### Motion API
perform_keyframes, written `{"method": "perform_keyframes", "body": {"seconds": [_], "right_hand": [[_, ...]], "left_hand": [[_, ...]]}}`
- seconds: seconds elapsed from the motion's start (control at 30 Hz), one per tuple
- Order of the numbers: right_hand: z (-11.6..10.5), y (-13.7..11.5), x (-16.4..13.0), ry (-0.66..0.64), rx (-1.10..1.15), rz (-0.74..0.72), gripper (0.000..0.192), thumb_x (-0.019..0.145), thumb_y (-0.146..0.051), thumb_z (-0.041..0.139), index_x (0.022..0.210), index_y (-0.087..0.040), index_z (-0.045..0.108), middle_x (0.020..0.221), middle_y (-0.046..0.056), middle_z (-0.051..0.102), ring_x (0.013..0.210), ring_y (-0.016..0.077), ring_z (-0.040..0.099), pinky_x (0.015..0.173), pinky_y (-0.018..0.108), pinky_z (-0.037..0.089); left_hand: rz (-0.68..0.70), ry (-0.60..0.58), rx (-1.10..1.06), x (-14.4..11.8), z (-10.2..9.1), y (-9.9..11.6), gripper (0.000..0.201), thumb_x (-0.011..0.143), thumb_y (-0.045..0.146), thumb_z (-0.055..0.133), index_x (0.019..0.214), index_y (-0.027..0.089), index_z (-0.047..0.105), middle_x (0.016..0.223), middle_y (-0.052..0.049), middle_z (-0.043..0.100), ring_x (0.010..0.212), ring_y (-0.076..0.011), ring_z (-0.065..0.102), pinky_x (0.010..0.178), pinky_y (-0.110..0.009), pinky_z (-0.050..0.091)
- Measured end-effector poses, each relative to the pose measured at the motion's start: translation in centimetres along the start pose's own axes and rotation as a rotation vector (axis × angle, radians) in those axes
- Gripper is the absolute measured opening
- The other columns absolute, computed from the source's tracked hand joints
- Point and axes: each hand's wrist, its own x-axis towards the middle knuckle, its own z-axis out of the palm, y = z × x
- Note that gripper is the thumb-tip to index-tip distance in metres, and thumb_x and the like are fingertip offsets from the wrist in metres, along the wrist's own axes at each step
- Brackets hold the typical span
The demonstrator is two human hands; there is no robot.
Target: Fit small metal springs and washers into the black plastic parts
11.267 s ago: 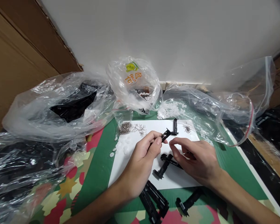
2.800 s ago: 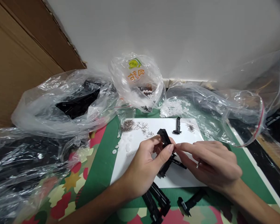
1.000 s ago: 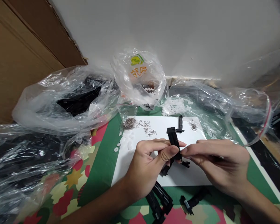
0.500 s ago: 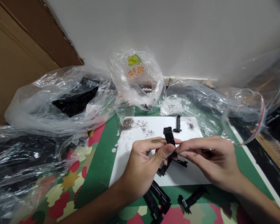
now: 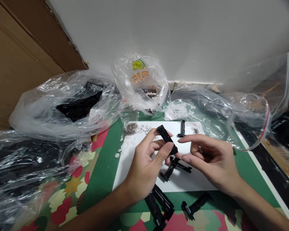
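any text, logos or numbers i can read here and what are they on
Orange print on the clear bag at the back: two large characters, creased and too blurred to read.
Green and yellow logo above them on that bag: a picture mark; any lettering in it is too small to read.
Nothing legible on the black part in the left hand, the white sheet or the other bags.

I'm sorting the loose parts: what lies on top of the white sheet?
On the white sheet lie two crossed black plastic parts, one upright black part, small metal springs and white discs. The left hand and right hand cover the rest.
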Motion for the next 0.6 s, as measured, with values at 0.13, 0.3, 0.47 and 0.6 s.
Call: {"method": "perform_keyframes", "body": {"seconds": [0.13,0.3,0.47,0.6], "right_hand": [[0.6,0.5,0.1,-0.004,-0.005,0.003,0.021,0.085,-0.027,0.088,0.104,-0.020,0.082,0.061,-0.008,0.039,0.053,0.0093,0.033,0.051,0.026,0.030],[0.6,0.4,0.1,0.000,-0.043,-0.033,0.010,0.089,-0.024,0.082,0.098,-0.019,0.083,0.059,-0.008,0.039,0.052,0.0082,0.034,0.050,0.024,0.029],[-0.1,0.9,0.9,-0.038,-0.046,0.038,0.013,0.088,-0.022,0.077,0.098,-0.016,0.081,0.056,-0.010,0.035,0.050,0.0075,0.032,0.049,0.023,0.029],[-0.8,1.4,1.9,-0.123,-0.112,0.096,0.014,0.087,-0.024,0.075,0.097,-0.014,0.080,0.057,-0.010,0.039,0.052,0.0078,0.034,0.050,0.023,0.030]], "left_hand": [[0.019,-0.009,0.028,0.1,0.2,-0.1,0.025,0.102,0.044,0.073,0.115,0.024,0.064,0.082,0.002,0.074,0.070,-0.0131,0.071,0.066,-0.022,0.057],[0.095,-0.016,0.145,0.0,0.2,-0.2,0.018,0.105,0.041,0.069,0.107,0.025,0.063,0.089,0.003,0.072,0.074,-0.0126,0.071,0.068,-0.021,0.055],[0.146,0.040,0.480,0.3,-0.2,0.2,0.015,0.108,0.040,0.061,0.110,0.026,0.065,0.099,0.001,0.070,0.084,-0.0151,0.066,0.077,-0.025,0.051],[0.164,0.064,0.628,1.3,-0.8,0.7,0.012,0.105,0.034,0.062,0.104,0.023,0.065,0.097,0.001,0.067,0.084,-0.0169,0.060,0.075,-0.026,0.047]]}}
